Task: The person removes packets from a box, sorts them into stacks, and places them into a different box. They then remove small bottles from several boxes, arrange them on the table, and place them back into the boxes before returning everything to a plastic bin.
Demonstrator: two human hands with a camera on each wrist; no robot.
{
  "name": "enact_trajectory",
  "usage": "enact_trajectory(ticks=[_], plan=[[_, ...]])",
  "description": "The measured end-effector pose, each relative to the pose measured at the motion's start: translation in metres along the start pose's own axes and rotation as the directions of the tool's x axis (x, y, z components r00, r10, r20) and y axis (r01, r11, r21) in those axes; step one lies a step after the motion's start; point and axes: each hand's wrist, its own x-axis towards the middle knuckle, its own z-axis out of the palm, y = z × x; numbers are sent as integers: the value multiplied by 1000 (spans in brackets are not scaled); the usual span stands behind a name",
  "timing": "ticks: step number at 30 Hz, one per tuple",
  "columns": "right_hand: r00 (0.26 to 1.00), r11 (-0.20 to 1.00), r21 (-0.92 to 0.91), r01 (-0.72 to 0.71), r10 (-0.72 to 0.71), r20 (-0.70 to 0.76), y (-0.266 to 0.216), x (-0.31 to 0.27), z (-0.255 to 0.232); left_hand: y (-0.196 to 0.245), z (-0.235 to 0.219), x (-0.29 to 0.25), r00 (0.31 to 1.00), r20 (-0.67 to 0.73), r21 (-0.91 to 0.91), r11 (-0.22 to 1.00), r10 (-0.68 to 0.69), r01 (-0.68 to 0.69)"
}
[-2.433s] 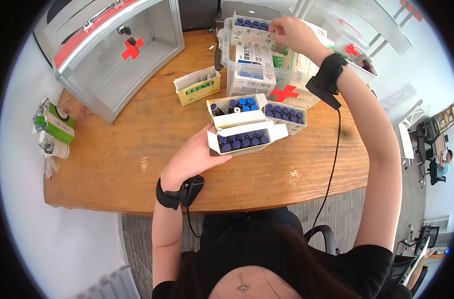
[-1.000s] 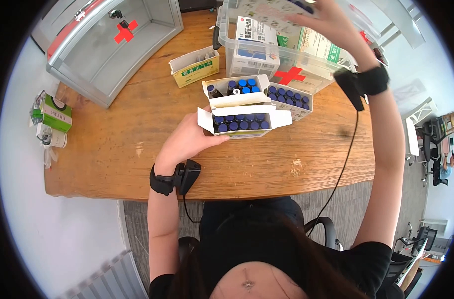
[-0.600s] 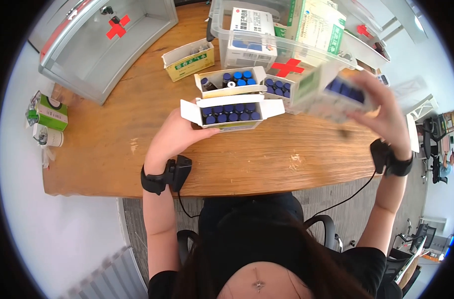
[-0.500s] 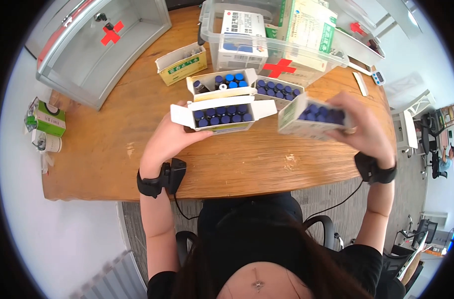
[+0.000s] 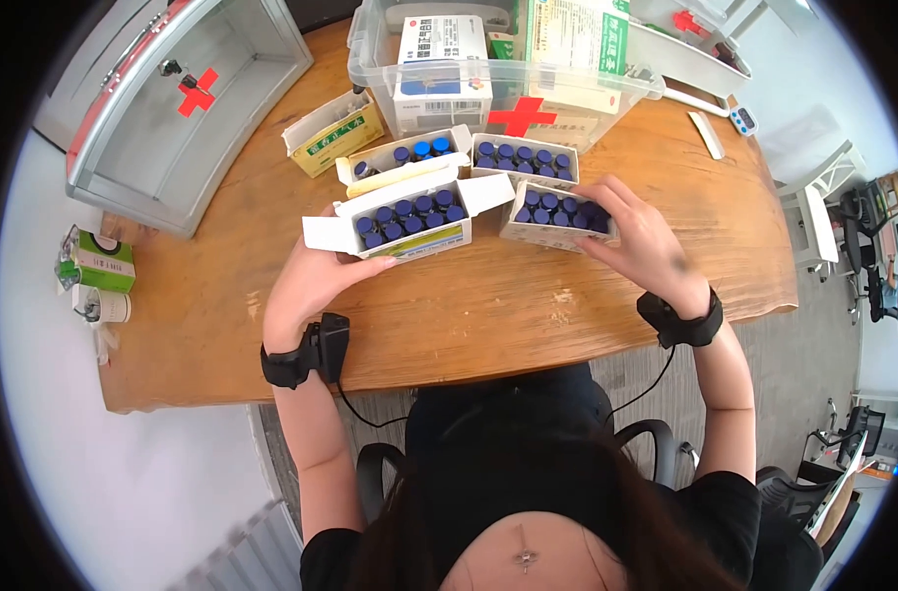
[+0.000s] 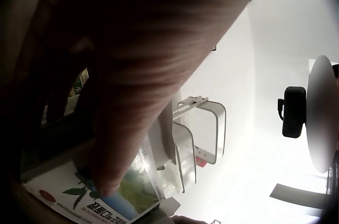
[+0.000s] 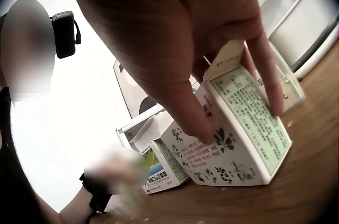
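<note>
My left hand (image 5: 316, 281) grips the left end of an open white box (image 5: 439, 241) holding several dark-blue-capped vials, its flaps spread. In the left wrist view the thumb presses on the printed front of that box (image 6: 122, 203). To its right, a patterned white box (image 5: 547, 234) of similar vials stands on the table, slightly angled. My right hand (image 5: 651, 241) grips its right end, thumb in front and fingers behind. The right wrist view shows the thumb on the leaf-printed side of this box (image 7: 228, 163) and a finger along its green end panel.
Close behind stand another open box (image 5: 395, 179) with dark and bright blue caps and a full vial box (image 5: 530, 180). Farther back are a yellow box (image 5: 345, 143) and a clear bin (image 5: 616, 84) of medicine boxes. A metal cabinet (image 5: 124, 192) and green box (image 5: 109, 261) are left.
My right hand has brought the patterned vial box from the clear bin down to the table, beside the left box. My left hand keeps its grip on its box, which is now turned slightly.
</note>
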Motion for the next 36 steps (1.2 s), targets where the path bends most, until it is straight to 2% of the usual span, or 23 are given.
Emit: enact_trajectory(ticks=[7,9,10,15,17,20,22,23,25,26,27,28,29,30,31,33,36], plan=[[998,999,-10,54,-54,-22,6,-3,-3,-1,2,1,1000,16,-28,1000,11,-11],[996,998,-5,68,-69,-54,8,-2,0,-4,4,3,997,-17,129,989,69,-67],[993,996,4,85,-85,-82,9,-2,2,-4,5,3,997,-15,128,989,74,-71],[995,998,42,37,-32,-97,10,-5,6,0,9,3,997,-57,82,995,59,-54],[996,998,56,24,-19,-85,9,-7,4,3,7,2,998,-34,127,991,45,-41],[984,989,93,118,-103,-147,14,-10,-8,3,4,3,999,6,154,987,44,-44],[983,927,376,-6,75,-170,27,-12,-20,-1,3,3,998,18,137,989,53,-55],[983,927,376,1,67,-169,39,-10,-25,-3,3,3,999,25,94,994,48,-50],[949,890,359,-280,314,-37,69,-1,-28,-5,3,3,999,25,51,998,46,-47],[954,928,273,-252,286,-91,79,5,-20,-4,4,3,999,39,39,999,36,-37],[957,933,272,-236,271,-101,87,12,-15,-3,3,4,998,51,28,999,30,-31],[967,943,222,-248,255,0,93,20,-11,-7,4,5,996,57,-46,997,61,-59],[966,953,168,-254,240,99,98,28,-6,-5,3,5,996,51,8,997,75,-76],[963,948,175,-264,247,111,102,37,0,-5,3,5,994,42,31,994,100,-101],[952,916,265,-301,270,147,109,44,6,-7,3,5,992,32,52,991,124,-125],[990,937,319,-143,130,62,119,48,15,-9,1,7,988,27,41,987,153,-154],[995,959,269,-89,96,-11,123,52,20,-9,3,8,990,47,42,990,135,-137]])
